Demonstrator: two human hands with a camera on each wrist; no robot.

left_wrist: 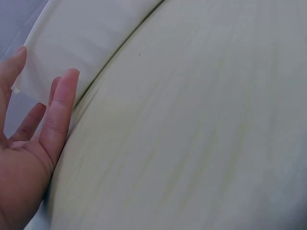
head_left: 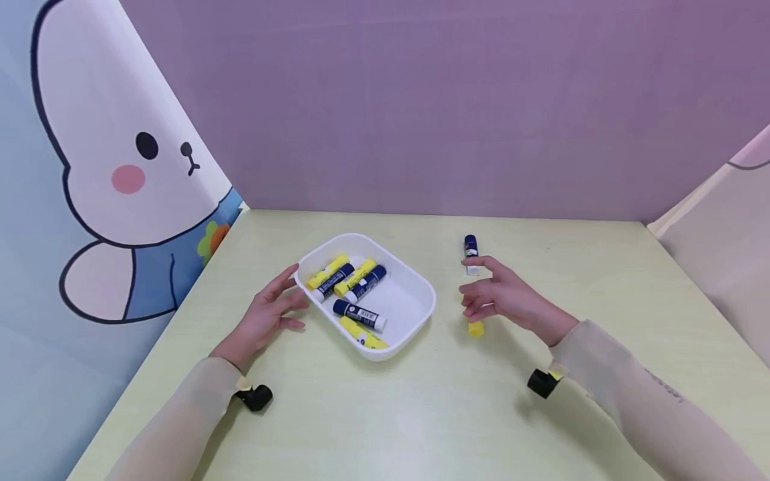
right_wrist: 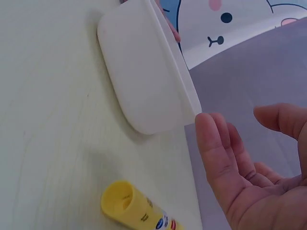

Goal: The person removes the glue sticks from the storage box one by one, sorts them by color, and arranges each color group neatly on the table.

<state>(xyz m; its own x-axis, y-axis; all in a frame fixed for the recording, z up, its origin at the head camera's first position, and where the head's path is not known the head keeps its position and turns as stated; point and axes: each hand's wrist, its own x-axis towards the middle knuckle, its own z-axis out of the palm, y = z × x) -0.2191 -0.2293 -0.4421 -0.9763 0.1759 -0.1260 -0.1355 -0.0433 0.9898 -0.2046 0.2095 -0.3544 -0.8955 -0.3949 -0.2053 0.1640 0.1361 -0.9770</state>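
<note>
Left hand (head_left: pixel 265 317) hanging loose-fingered at white tray (head_left: pixel 409 294) rim | right hand (head_left: pixel 508 294) hovering, fingers relaxed, over yellow glue stick (right_wrist: pixel 140 208) | hands well apart | blue glue stick (head_left: pixel 471 246) lying beyond | six sticks (head_left: pixel 359 314) lying in tray

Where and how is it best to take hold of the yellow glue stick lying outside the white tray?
Best probably from above, pinching the yellow glue stick across its two long sides near mid-barrel. It lies flat with one round end facing the near side, so its straight barrel should fit between thumb and fingers. The right hand hangs above it.
</note>
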